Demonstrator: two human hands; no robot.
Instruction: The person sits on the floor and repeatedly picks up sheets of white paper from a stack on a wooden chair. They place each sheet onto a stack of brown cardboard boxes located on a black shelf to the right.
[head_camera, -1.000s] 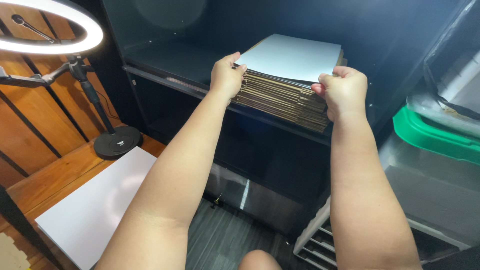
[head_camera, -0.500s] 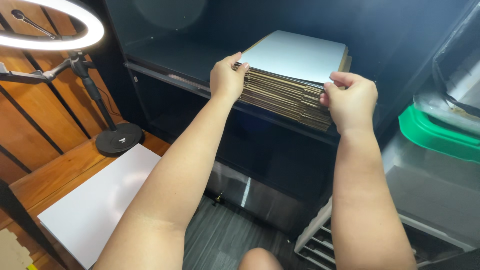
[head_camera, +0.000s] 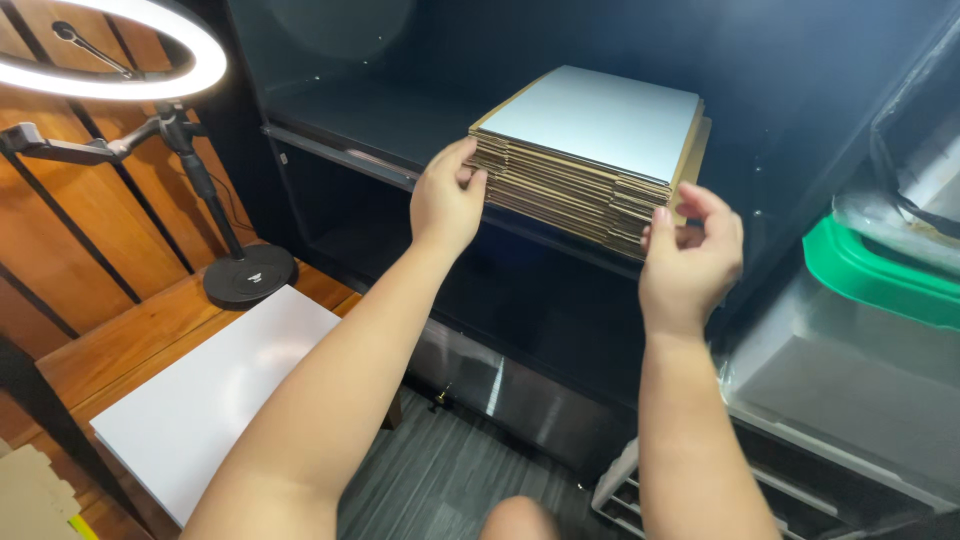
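A stack of flat cardboard sheets (head_camera: 590, 170), brown at the edges with a white top face, lies on a dark shelf (head_camera: 370, 140). My left hand (head_camera: 447, 200) touches the stack's near left corner with its fingers curled against the edges. At the near right corner my right hand (head_camera: 692, 255) has its fingers apart and only the fingertips at the cardboard. Neither hand has a firm hold on the stack.
A lit ring light (head_camera: 110, 60) on a black stand (head_camera: 245, 270) stands at the left on a wooden table (head_camera: 120, 340), with a white board (head_camera: 215, 395) lying on it. A green-lidded clear bin (head_camera: 880, 270) sits at the right. Wire racks (head_camera: 640, 490) are low down.
Both hands have slid back from the top of the stack toward its near edges. The right hand has loosened and dropped lower. The stack stays on the shelf.
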